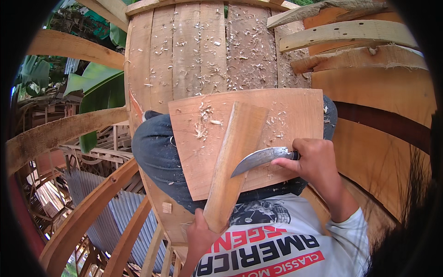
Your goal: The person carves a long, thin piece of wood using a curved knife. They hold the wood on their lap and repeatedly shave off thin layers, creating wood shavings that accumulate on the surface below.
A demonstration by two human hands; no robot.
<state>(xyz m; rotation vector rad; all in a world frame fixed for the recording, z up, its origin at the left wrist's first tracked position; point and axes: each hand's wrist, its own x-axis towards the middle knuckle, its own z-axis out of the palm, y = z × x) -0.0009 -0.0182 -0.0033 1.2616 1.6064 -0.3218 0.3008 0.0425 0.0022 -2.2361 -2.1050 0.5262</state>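
Note:
A length of light wood [240, 134] lies slanted over a wide wooden board [191, 127] on my lap. My left hand [203, 233] grips its near end, close to my shirt. In my right hand [314, 159] is a knife [263, 158] with a dark handle and a broad curved blade. The blade reaches left across the wood, its tip near the wood's middle; whether the edge touches the surface I cannot tell. Pale shavings [203, 121] are scattered on the board on both sides of the wood.
Plank flooring [184, 46] strewn with shavings stretches ahead. Curved wooden ribs [350, 34] stand at the right, and more ribs [69, 127] at the left. Beyond the left ribs are corrugated metal sheets [124, 217] and a large green leaf [99, 94]. A small wood block [167, 207] lies left of my lap.

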